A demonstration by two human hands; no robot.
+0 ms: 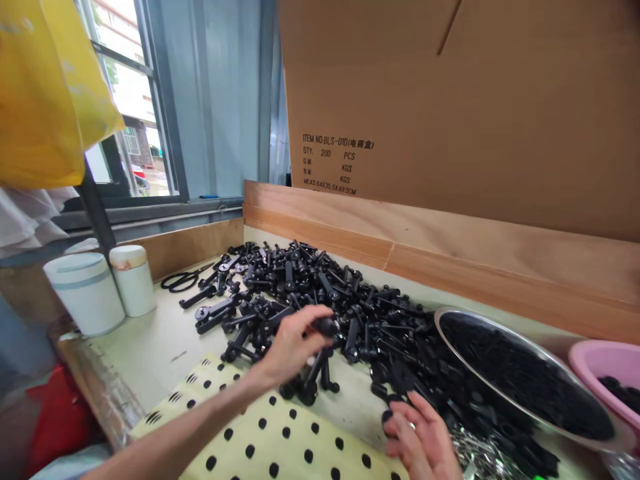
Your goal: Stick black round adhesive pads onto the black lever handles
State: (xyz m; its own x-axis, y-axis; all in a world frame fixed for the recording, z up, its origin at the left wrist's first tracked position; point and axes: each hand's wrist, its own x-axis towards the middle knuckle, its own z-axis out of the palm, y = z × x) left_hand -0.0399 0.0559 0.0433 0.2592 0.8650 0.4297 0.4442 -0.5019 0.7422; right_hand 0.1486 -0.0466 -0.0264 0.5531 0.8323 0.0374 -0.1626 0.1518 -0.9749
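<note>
My left hand (297,343) is closed, thumb and fingers pinching a black plastic part (326,325) with a rounded end. It hovers above the front of a large heap of black lever-like parts (295,273), some with shiny metal bits. Lower right, my right hand (423,437) has its fingers curled together beside a small round black piece (387,417). A small glint shows between those fingers, but what they hold is not clear. Just right of that hand lies a pile of shiny metal pieces (483,453).
A metal bowl (443,333) of black parts stands at right, beside a pink basin (583,357). Black scissors (183,281) and two white containers (83,297) (135,283) are at left. Dotted yellow cloth (295,447) covers the front; a wooden board (450,267) and cardboard box (450,120) stand behind.
</note>
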